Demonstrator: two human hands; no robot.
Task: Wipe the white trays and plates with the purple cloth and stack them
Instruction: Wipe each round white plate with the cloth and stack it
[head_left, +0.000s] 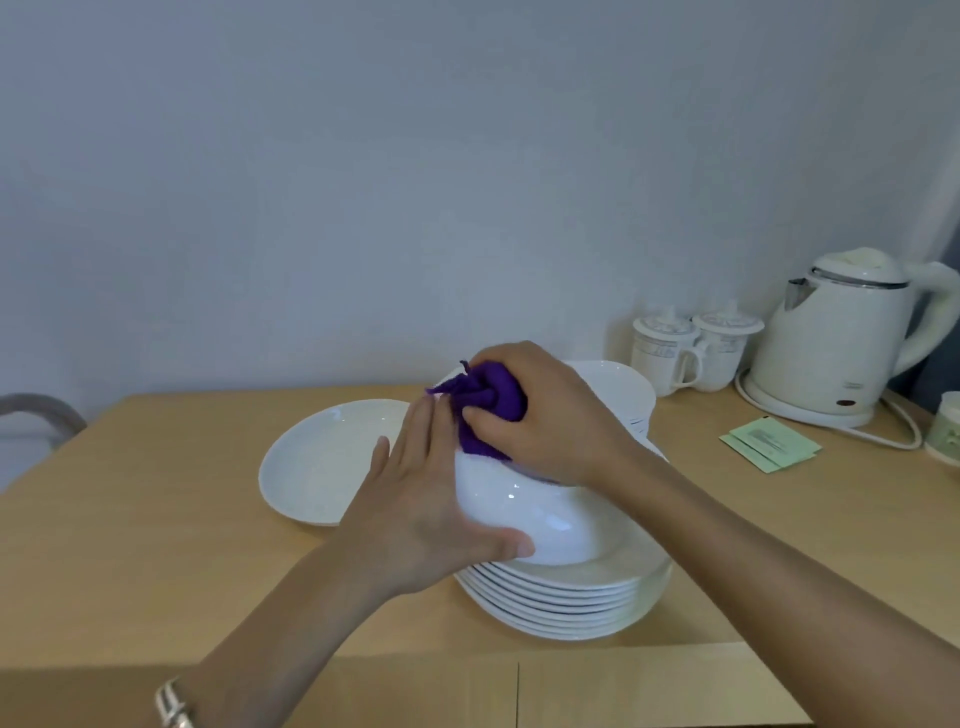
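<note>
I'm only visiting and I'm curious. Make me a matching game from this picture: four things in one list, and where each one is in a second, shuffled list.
Things
1. purple cloth
2. tilted plate
3. kettle
4. green sachets

Places
A. lying flat on the table, right of the plates
B. bunched in the right hand
C. standing upright at the far right
D. held by the left hand over the plate stack

Pairs: 1-B, 2-D, 3-C, 4-A

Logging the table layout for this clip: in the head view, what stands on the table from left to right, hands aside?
A lone white plate → stack of plates → two lidded mugs → white kettle. The green sachets overlap mugs and kettle, so they are left out.
</note>
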